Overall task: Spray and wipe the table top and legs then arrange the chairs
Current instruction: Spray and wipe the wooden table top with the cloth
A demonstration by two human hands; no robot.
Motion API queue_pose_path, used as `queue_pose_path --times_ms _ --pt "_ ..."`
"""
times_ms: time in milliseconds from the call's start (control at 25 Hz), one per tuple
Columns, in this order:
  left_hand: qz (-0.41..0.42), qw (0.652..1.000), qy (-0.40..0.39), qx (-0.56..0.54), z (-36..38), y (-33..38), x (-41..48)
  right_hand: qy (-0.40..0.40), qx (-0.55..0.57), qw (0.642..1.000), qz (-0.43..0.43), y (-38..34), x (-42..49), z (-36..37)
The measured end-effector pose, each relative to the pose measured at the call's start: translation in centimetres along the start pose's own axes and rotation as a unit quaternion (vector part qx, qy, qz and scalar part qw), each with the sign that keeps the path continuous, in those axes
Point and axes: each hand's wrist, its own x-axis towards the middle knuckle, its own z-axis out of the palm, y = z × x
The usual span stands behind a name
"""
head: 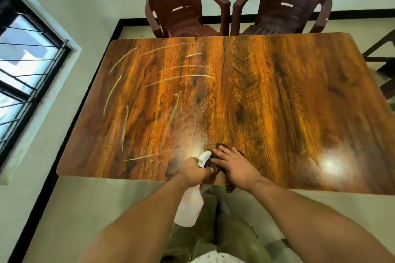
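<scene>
From the head camera, the wooden bench (277, 102) fills the middle of the view, its near edge just in front of the person. The left hand (192, 170) grips the neck of a white spray bottle (190, 205), fingers curled round it at the trigger, with the nozzle aimed out over the bench top. A pale cloud of mist (192, 141) hangs just beyond the nozzle. The right hand (235, 166) lies flat on a dark cloth (229, 187) at the near edge of the bench, fingers straight and spread (one end of the cloth droops over the edge). Thin curved wet streaks (181, 79) mark the left half of the top. Two brown plastic chairs (177, 0) stand side by side at the far edge. A barred window (25, 49) sits in the wall on the left.
</scene>
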Motion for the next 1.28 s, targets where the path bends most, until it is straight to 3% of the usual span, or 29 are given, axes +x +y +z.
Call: queue_pose_path --times_ms 40,120,160,240,320,480,600,640,680,760,800,840,920,960,1000,1040,1120,1160,1240,1280 --pt "-0.005 1.000 0.008 0.000 0.1 -0.4 -0.2 0.025 0.007 0.999 0.039 1.1 -0.3 -0.1" --pt "-0.016 1.000 0.015 0.010 0.2 -1.1 -0.6 0.111 0.016 0.973 0.201 1.1 -1.4 0.4" --pt "-0.018 1.000 0.018 0.017 0.2 -1.3 -0.7 0.131 0.018 0.966 0.224 0.1 -2.0 1.1" --pt "-0.022 0.999 0.015 0.033 0.3 -1.2 -0.9 0.065 0.027 0.994 0.084 -1.2 -3.1 2.5" --pt "-0.025 0.998 -0.003 0.051 0.3 -0.8 -1.3 -0.004 0.056 0.998 -0.029 0.4 -3.7 1.6" --pt "-0.051 0.998 -0.006 0.048 -0.4 -0.9 -2.2 0.122 0.088 0.972 0.178 -0.4 -2.4 1.1" --pt "-0.045 0.997 0.002 0.057 -1.6 -1.8 -2.2 0.028 0.066 0.997 0.011 -3.4 -1.5 2.5" --pt "-0.045 0.996 0.010 0.071 -2.2 -2.0 -2.3 0.042 0.065 0.997 0.013 -2.5 -0.8 2.2" --pt "-0.044 0.996 0.015 0.082 -2.6 -2.2 -2.2 0.082 0.070 0.990 0.092 -0.9 0.1 1.8" --pt "-0.039 0.996 0.014 0.081 -3.8 -2.3 -2.0 0.172 0.104 0.920 0.337 -0.7 1.1 0.2" --pt "-0.034 0.996 0.013 0.083 -4.4 -2.1 -2.0 0.193 0.105 0.895 0.389 -1.6 1.7 0.6" --pt "-0.031 0.995 0.014 0.094 -5.0 -2.1 -1.6 0.195 0.092 0.906 0.363 -3.4 2.1 0.9" --pt "-0.017 0.991 0.035 0.125 -6.4 -1.9 -0.4 0.107 0.050 0.978 0.174 -5.2 1.8 2.4" --pt "-0.008 0.990 0.043 0.137 -7.2 -1.6 0.1 0.076 0.042 0.992 0.089 -4.7 1.9 2.0" --pt "-0.007 0.989 0.042 0.142 -8.0 -1.2 0.8 0.069 0.044 0.993 0.084 -3.4 2.5 1.7" --pt "-0.004 0.990 0.033 0.141 -8.8 -1.0 1.5 0.099 0.042 0.982 0.157 -2.7 3.2 1.5" --pt "0.004 0.990 0.000 0.140 -10.5 -0.6 3.3 0.172 0.035 0.920 0.351 -4.9 5.1 1.3" --pt "0.015 0.989 -0.010 0.150 -11.3 -0.3 3.9 0.179 0.035 0.922 0.341 -7.0 6.5 1.5" --pt "0.063 0.980 -0.018 0.189 -12.7 -0.2 5.5 0.108 0.018 0.977 0.181 -10.3 8.1 2.9" --pt "0.090 0.974 -0.027 0.205 -13.3 -0.3 6.4 0.094 0.021 0.987 0.132 -10.5 8.7 2.8"
